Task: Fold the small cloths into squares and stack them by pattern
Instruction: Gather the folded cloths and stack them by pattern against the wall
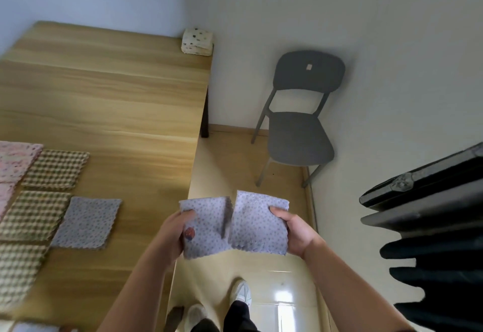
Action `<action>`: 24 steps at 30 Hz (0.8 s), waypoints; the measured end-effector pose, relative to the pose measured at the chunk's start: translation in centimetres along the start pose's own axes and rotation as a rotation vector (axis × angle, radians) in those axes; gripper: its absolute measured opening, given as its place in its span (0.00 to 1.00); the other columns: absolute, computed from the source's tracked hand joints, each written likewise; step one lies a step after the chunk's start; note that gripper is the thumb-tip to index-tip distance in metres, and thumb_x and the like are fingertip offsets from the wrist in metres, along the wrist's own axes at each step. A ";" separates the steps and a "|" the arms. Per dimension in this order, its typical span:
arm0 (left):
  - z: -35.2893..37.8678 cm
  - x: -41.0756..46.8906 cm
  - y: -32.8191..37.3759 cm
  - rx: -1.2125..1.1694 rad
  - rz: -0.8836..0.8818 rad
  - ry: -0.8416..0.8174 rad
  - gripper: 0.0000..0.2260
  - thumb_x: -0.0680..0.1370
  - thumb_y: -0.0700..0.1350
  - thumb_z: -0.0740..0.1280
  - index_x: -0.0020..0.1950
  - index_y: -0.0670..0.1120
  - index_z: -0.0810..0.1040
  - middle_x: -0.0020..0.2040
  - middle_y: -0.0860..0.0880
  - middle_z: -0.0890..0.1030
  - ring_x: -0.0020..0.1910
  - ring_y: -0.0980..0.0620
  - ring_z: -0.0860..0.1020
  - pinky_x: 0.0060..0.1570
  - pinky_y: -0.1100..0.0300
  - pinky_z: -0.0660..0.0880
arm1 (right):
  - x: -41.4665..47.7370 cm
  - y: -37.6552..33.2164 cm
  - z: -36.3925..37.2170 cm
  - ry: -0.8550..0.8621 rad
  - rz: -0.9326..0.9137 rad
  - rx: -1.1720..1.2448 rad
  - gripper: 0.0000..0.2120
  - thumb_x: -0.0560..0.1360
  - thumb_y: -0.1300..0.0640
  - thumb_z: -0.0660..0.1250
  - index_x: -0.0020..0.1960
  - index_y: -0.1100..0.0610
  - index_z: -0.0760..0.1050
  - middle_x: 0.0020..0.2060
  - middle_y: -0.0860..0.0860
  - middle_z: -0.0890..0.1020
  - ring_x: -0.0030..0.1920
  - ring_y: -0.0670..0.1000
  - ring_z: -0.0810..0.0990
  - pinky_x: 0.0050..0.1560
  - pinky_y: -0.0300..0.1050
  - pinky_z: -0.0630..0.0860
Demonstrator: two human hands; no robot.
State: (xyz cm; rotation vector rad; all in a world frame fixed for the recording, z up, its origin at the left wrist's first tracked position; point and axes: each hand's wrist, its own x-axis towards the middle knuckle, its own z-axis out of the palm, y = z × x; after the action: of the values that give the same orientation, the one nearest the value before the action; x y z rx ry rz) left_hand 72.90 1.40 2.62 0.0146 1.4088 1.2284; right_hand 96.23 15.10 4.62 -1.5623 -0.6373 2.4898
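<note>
Both hands hold one grey-blue dotted cloth [251, 227] in the air, off the right edge of the wooden table [117, 91]. The cloth is creased down its middle, its two halves angled toward each other. My left hand [173, 232] grips its left edge with the thumb on top. My right hand [294, 232] grips its right edge the same way. A matching dotted cloth [87, 223] lies flat on the table. Beside it lie checked tan cloths [56, 169] [34, 215] and a pink cloth [14, 160]. A folded stack of white spotted cloths [197, 41] sits at the table's far right corner.
A dark grey chair [300, 122] stands against the white wall to the right. A black ribbed object [431, 240] fills the right edge of view. My feet in white shoes [240, 292] stand on the glossy floor beside the table.
</note>
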 end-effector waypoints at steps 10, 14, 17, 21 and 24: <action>4.1 4.8 4.0 -0.025 -0.090 0.044 0.15 0.82 0.46 0.60 0.61 0.37 0.76 0.57 0.37 0.80 0.57 0.39 0.78 0.54 0.48 0.75 | 2.5 -7.2 -0.6 -0.013 -0.020 -0.012 0.24 0.71 0.52 0.69 0.63 0.63 0.74 0.57 0.61 0.81 0.58 0.60 0.80 0.55 0.56 0.76; 4.7 7.8 7.4 -0.029 -0.069 0.000 0.14 0.82 0.46 0.58 0.58 0.38 0.77 0.56 0.38 0.81 0.55 0.41 0.80 0.51 0.49 0.76 | 4.7 -10.4 0.4 0.004 -0.029 -0.019 0.26 0.68 0.53 0.73 0.63 0.62 0.75 0.58 0.61 0.81 0.60 0.61 0.79 0.60 0.59 0.74; 5.4 10.2 10.7 -0.006 -0.066 -0.063 0.13 0.83 0.46 0.56 0.56 0.40 0.77 0.54 0.41 0.82 0.52 0.44 0.80 0.46 0.51 0.76 | 6.4 -13.0 1.3 0.051 -0.043 0.015 0.22 0.69 0.53 0.69 0.60 0.62 0.76 0.56 0.61 0.82 0.58 0.61 0.79 0.60 0.59 0.73; 5.5 13.2 14.9 -0.007 -0.073 -0.065 0.13 0.83 0.47 0.57 0.57 0.40 0.76 0.53 0.41 0.81 0.51 0.44 0.79 0.45 0.51 0.75 | 8.1 -16.5 3.4 0.071 -0.077 0.015 0.21 0.69 0.53 0.69 0.58 0.62 0.77 0.53 0.61 0.83 0.56 0.61 0.81 0.55 0.58 0.75; 5.5 14.9 17.2 0.010 -0.118 -0.085 0.14 0.82 0.48 0.58 0.59 0.40 0.76 0.56 0.40 0.80 0.55 0.42 0.79 0.49 0.49 0.76 | 9.2 -18.4 4.7 0.053 -0.067 0.022 0.20 0.70 0.53 0.68 0.58 0.62 0.77 0.54 0.61 0.83 0.55 0.61 0.81 0.53 0.57 0.76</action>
State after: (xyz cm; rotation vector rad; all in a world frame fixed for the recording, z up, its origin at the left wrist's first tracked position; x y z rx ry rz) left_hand 61.87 21.93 4.62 -0.0096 1.3235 1.1110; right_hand 85.91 33.41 6.40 -1.5665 -0.6413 2.3907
